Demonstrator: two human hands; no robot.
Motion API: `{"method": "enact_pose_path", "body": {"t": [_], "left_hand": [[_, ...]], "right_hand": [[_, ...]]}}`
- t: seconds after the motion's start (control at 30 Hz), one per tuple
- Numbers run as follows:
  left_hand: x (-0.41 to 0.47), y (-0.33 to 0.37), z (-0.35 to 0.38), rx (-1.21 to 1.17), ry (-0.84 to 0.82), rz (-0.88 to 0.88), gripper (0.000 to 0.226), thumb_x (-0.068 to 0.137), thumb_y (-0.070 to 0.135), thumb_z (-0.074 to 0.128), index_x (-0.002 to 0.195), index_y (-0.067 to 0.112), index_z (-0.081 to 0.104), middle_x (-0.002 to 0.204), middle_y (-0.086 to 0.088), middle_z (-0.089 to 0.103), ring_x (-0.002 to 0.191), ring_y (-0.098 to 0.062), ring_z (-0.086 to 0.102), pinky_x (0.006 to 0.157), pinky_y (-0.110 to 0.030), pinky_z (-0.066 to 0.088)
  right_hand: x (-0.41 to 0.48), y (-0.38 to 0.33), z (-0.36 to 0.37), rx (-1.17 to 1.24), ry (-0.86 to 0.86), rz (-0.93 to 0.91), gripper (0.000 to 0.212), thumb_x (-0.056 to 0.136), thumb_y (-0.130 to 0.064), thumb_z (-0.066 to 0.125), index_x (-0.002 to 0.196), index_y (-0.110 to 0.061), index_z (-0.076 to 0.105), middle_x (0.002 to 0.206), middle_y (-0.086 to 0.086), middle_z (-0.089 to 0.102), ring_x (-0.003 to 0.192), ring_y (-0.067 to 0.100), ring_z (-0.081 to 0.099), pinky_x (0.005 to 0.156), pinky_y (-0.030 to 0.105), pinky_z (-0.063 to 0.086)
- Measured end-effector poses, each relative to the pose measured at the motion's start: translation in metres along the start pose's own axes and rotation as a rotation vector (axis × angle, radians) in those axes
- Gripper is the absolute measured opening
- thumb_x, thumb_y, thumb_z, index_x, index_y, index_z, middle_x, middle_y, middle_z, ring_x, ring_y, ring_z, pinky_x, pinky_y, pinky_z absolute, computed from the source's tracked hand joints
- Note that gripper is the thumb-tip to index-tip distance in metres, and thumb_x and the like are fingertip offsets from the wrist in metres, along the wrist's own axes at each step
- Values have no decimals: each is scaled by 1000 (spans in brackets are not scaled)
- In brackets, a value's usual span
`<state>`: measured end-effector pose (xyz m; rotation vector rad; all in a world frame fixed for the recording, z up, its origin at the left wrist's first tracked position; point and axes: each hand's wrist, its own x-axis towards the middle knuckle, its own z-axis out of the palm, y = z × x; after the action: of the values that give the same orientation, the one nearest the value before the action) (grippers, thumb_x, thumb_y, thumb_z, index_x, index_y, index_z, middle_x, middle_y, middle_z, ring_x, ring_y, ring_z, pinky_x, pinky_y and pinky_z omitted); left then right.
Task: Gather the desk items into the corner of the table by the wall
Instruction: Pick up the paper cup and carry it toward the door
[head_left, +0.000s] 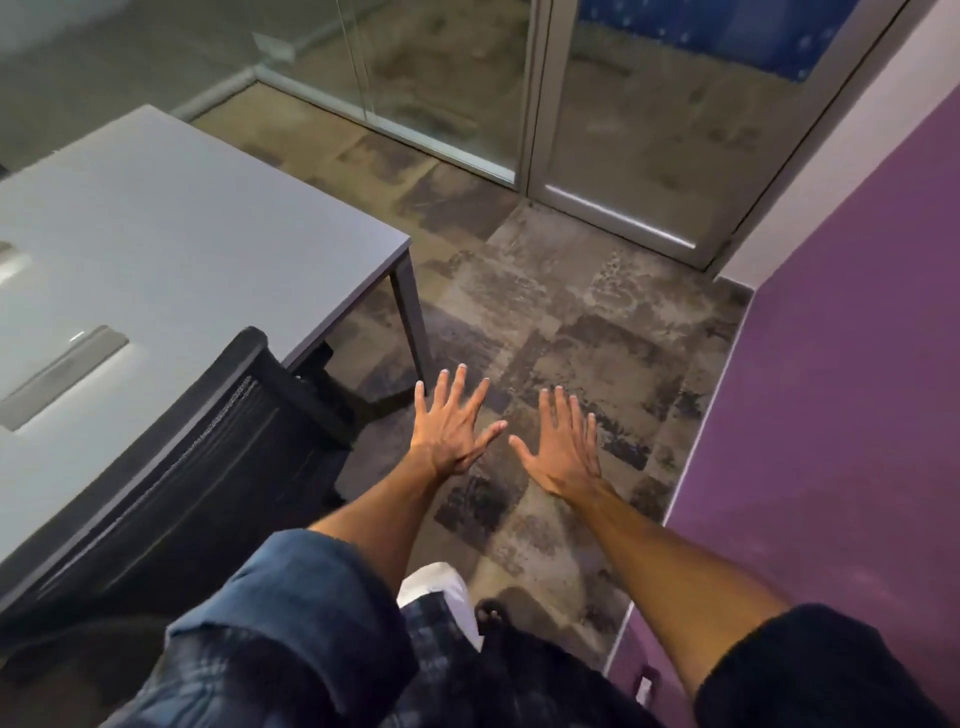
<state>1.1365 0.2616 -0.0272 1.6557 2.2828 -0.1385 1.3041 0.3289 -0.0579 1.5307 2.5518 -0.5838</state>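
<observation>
My left hand (451, 426) and my right hand (563, 441) are stretched out side by side over the patterned carpet, palms down, fingers spread, holding nothing. A grey table (171, 228) fills the left of the view, with its near corner and leg left of my left hand. Its top shows grey cable-slot covers (62, 376) set into the surface. No loose desk items show on the part of the table in view.
A black mesh office chair (208, 467) stands pushed against the table's near edge, left of my arms. A purple wall (841, 415) runs along the right. Glass partitions and a glass door (597, 114) close the far side. Carpet (597, 322) lies between table and wall.
</observation>
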Motion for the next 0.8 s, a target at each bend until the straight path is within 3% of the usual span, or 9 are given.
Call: {"method": "enact_pose_path", "body": {"t": [0.27,0.53,0.8], "left_hand": [[125,12,-39,5,19,55,76,90,73,13,154,33,1,163,-6,-9,149,-30,-7,116,-58,-8],[288,-16,-90,-29,36,29,76,91,72,14,154,31,3,163,-8,-6,149,-32,-5,116,-60,-4],[412,-70,-156,-71,78,-93,75,92,71,12,154,31,0,162,-9,-8,149,-32,-6,116,-59,-5]], "right_hand": [[112,24,-54,-12,57,36,89,90,-67,35,156,-18,0,164,7,-5,151,28,-6,120,50,-4],[283,12,-116,-55,22,25,89,91,-70,29,156,-17,-1,163,8,-7,151,29,-7,121,51,-4],[445,-29,-167,-114,30,-133,91,89,-73,25,155,-17,-1,163,8,-7,151,29,-7,121,52,-3]]}}
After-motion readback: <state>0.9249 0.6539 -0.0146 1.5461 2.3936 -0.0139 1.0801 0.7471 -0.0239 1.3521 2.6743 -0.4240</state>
